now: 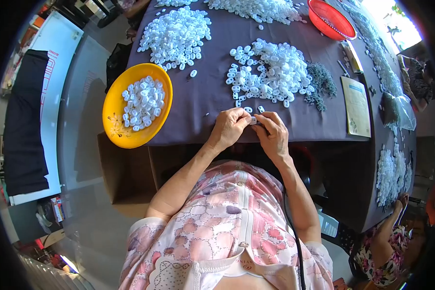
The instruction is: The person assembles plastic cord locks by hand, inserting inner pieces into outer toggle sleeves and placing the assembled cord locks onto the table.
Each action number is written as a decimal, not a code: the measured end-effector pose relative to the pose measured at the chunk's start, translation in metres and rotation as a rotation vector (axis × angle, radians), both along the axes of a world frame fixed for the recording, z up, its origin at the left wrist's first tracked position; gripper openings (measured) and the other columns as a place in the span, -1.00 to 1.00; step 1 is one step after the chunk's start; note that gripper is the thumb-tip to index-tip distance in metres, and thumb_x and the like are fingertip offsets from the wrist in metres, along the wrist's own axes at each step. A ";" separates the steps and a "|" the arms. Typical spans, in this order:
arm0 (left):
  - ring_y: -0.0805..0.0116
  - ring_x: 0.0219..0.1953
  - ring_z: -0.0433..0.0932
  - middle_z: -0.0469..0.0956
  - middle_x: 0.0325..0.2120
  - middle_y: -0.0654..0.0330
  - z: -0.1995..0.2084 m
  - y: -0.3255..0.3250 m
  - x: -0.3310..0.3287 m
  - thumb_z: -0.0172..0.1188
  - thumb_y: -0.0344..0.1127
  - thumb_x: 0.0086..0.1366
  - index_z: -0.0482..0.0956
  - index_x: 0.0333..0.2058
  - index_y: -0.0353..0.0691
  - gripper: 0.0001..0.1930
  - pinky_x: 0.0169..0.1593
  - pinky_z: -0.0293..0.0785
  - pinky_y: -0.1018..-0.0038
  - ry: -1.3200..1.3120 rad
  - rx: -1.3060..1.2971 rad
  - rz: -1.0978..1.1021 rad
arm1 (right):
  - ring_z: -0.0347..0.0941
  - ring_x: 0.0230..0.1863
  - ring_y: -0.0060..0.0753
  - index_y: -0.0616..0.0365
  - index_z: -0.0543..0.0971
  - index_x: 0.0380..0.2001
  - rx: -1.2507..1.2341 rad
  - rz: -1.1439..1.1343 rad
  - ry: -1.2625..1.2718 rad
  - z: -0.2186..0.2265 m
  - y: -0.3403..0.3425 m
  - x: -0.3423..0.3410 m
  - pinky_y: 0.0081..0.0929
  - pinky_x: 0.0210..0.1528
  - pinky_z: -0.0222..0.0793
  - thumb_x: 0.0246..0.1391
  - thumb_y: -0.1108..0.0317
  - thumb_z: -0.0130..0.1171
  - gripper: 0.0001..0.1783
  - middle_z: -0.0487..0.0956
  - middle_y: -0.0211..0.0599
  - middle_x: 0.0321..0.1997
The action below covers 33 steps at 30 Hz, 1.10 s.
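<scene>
At the near table edge, my left hand [227,128] and my right hand [274,137] meet with their fingertips pinched together. Between them is a small white two-holed plastic piece [253,121], shaped like a cord lock; the fingers partly cover it. A few loose white pieces [248,109] lie just beyond my fingertips. Past these spreads a pile of the same white pieces [287,67]. Touching the pile's right side is a heap of tiny dark grey-green parts [324,82], possibly springs.
A yellow oval plate [115,92] with white pieces overhangs the table's left edge. More white piles [176,36] lie farther back, near a red basket [324,24]. A booklet [356,106] lies to the right. Other people sit at the right; a bare arm [383,241] shows there.
</scene>
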<state>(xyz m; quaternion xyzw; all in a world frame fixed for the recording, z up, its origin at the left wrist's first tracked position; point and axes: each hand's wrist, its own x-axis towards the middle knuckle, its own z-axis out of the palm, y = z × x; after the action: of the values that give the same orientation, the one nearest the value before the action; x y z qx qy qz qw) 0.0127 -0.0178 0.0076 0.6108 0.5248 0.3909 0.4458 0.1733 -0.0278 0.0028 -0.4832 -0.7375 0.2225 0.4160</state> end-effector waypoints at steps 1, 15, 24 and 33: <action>0.57 -0.45 0.47 0.58 -0.54 0.20 0.000 0.000 0.000 0.11 -0.37 0.19 0.54 -0.43 -0.38 -0.84 -0.36 0.41 0.56 0.004 0.002 -0.002 | 0.45 -0.32 -0.18 0.19 0.55 -0.33 0.022 0.001 0.000 -0.002 0.001 -0.001 -0.39 -0.28 0.40 -0.25 0.53 0.24 -0.72 0.48 -0.22 -0.33; 0.71 -0.78 0.27 0.39 -0.77 0.38 0.013 -0.009 -0.011 0.14 -0.33 0.20 0.56 -0.47 -0.28 -0.85 -0.74 0.12 0.71 -0.151 -0.222 0.111 | 0.47 -0.46 -0.28 0.22 0.54 -0.41 -0.036 -0.049 0.098 0.006 0.002 0.000 -0.50 -0.43 0.38 -0.13 0.55 0.20 -0.87 0.50 -0.23 -0.39; 0.68 -0.81 0.31 0.42 -0.77 0.35 0.007 -0.006 -0.024 0.17 -0.35 0.16 0.55 -0.50 -0.31 -0.85 -0.77 0.14 0.70 -0.358 -0.373 0.174 | 0.43 -0.53 -0.41 0.21 0.55 -0.34 -0.132 0.041 0.087 0.019 0.005 -0.010 -0.58 -0.47 0.33 -0.14 0.56 0.21 -0.80 0.49 -0.28 -0.44; 0.64 -0.76 0.34 0.45 -0.76 0.31 0.007 -0.006 -0.019 0.19 -0.36 0.12 0.56 -0.54 -0.31 -0.85 -0.70 0.20 0.66 -0.213 -0.294 0.136 | 0.44 -0.50 -0.39 0.09 0.51 -0.17 -0.140 0.105 -0.017 0.021 0.009 -0.022 -0.51 -0.47 0.37 -0.20 0.48 0.27 -0.60 0.49 -0.31 -0.39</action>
<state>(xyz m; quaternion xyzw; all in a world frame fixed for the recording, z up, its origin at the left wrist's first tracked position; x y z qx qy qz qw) -0.0065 -0.0237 0.0147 0.4574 0.5663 0.4015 0.5558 0.1517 -0.0189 0.0234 -0.4737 -0.7481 0.2910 0.3624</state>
